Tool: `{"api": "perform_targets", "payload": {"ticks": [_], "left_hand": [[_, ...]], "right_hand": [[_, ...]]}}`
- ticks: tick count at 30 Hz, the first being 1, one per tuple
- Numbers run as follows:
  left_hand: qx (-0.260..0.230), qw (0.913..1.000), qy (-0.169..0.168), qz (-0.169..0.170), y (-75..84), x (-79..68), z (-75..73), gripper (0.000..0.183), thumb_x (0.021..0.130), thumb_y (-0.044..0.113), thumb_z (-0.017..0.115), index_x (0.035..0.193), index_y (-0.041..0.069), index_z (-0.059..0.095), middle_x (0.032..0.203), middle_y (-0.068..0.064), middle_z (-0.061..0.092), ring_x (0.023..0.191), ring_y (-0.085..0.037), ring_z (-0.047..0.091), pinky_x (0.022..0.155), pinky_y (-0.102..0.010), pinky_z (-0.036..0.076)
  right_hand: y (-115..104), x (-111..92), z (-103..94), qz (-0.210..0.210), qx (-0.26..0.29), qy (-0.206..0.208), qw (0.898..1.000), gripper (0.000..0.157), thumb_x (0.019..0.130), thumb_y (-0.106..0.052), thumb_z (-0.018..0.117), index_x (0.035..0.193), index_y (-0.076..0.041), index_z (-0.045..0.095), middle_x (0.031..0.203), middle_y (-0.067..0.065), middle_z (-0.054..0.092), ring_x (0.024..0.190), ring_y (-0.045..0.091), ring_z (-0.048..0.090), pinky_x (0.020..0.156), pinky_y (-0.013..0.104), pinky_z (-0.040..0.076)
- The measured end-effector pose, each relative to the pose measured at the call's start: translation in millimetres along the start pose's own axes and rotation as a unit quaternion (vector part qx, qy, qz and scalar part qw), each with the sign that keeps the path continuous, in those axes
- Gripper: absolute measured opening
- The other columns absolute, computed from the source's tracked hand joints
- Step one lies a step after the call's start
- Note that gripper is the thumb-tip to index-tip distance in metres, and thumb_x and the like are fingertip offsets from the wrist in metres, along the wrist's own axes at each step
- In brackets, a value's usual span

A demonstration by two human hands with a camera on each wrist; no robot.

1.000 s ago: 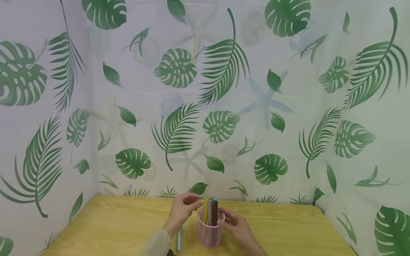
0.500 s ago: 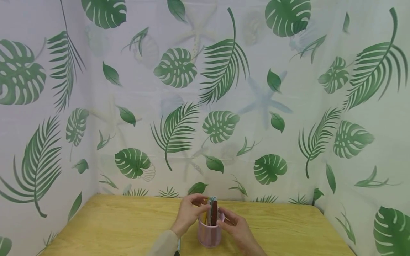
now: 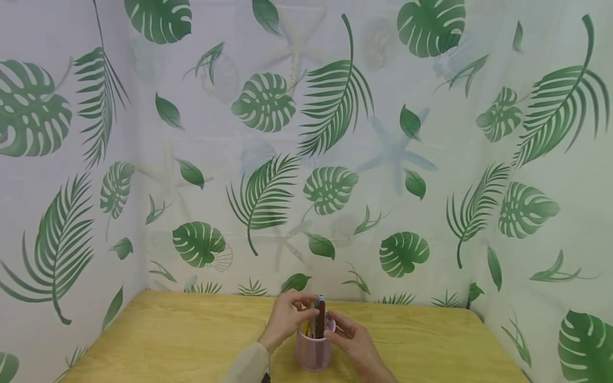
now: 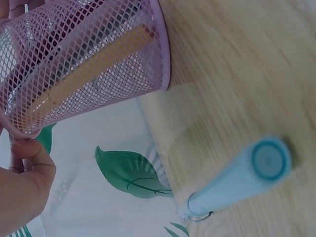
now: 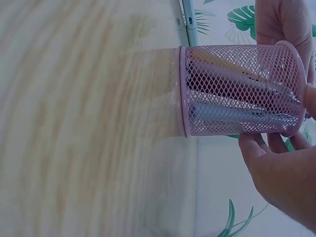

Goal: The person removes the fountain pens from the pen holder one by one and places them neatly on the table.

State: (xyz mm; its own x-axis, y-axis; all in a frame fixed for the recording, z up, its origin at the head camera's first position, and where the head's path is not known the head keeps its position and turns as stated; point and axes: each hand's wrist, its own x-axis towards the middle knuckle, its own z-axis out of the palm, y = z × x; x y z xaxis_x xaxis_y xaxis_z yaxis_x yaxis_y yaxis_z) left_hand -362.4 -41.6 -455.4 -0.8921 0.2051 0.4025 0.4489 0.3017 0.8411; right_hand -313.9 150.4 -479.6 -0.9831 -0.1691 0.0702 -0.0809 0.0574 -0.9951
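A pink mesh pen holder (image 3: 313,355) stands upright on the table with several pens in it, among them a dark red one (image 3: 321,321). Through the mesh a yellow pen (image 4: 94,69) shows in the left wrist view. My right hand (image 3: 358,343) grips the holder at its right side, thumb and fingers near the rim. Over the mouth, my left hand (image 3: 285,320) reaches in from the left with its thumb and index finger at the pen tops; I cannot tell whether they pinch one. A light blue pen (image 4: 232,177) lies left of the holder, mostly behind the left arm in the head view.
The wood-grain table (image 3: 206,330) ends at the back against a white hanging cloth (image 3: 431,213) printed with green leaves. More of this cloth closes off the left and right sides.
My left hand has moved right, from beside the yellow pen to over the pen tops, now covering much of them. Its sleeve hides more of the blue pen. My right hand keeps its hold.
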Motion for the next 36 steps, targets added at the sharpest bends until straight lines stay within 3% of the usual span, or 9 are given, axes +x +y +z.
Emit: {"api": "perform_targets", "payload": {"ticks": [9, 18, 25, 36], "left_hand": [[0.003, 0.9999, -0.004, 0.011, -0.5, -2.8, -4.8, 0.025, 0.080, 0.017, 0.081, 0.103, 0.011, 0.074, 0.097, -0.004, 0.068, 0.081, -0.012, 0.060, 0.064, -0.022, 0.053], [-0.013, 0.9998, -0.008, 0.016, 0.3, -2.7, -7.8, 0.021, 0.079, 0.015, 0.081, 0.099, 0.012, 0.075, 0.090, -0.003, 0.071, 0.082, -0.011, 0.062, 0.068, -0.022, 0.053], [-0.049, 0.9972, -0.057, 0.001, 3.7, -4.1, -16.9, 0.023, 0.084, 0.015, 0.078, 0.106, 0.010, 0.074, 0.096, -0.010, 0.073, 0.080, -0.014, 0.062, 0.056, -0.031, 0.056], [-0.051, 0.9920, -0.115, 0.006, 2.8, -2.8, -22.9, 0.019, 0.090, 0.015, 0.070, 0.108, 0.012, 0.074, 0.106, -0.006, 0.072, 0.085, -0.011, 0.059, 0.062, -0.027, 0.054]], "right_hand": [[-4.1, -2.7, -0.7, 0.008, -0.006, -0.004, 1.000, 0.061, 0.095, -0.023, 0.066, 0.145, 0.002, 0.042, 0.150, 0.024, 0.040, 0.135, 0.046, 0.041, 0.108, 0.051, 0.043], [-2.3, 0.2, -1.5, 0.009, -0.004, -0.005, 1.000, 0.060, 0.095, -0.025, 0.065, 0.145, 0.000, 0.043, 0.151, 0.022, 0.040, 0.136, 0.045, 0.041, 0.108, 0.051, 0.042], [-3.0, 0.8, -0.7, 0.010, -0.004, -0.006, 1.000, 0.060, 0.095, -0.024, 0.066, 0.145, 0.000, 0.043, 0.150, 0.022, 0.041, 0.135, 0.044, 0.042, 0.108, 0.050, 0.042], [-1.6, -1.0, -1.3, -0.001, -0.008, -0.018, 1.000, 0.059, 0.097, -0.024, 0.063, 0.146, 0.002, 0.040, 0.151, 0.023, 0.040, 0.136, 0.045, 0.041, 0.109, 0.052, 0.041]]}}
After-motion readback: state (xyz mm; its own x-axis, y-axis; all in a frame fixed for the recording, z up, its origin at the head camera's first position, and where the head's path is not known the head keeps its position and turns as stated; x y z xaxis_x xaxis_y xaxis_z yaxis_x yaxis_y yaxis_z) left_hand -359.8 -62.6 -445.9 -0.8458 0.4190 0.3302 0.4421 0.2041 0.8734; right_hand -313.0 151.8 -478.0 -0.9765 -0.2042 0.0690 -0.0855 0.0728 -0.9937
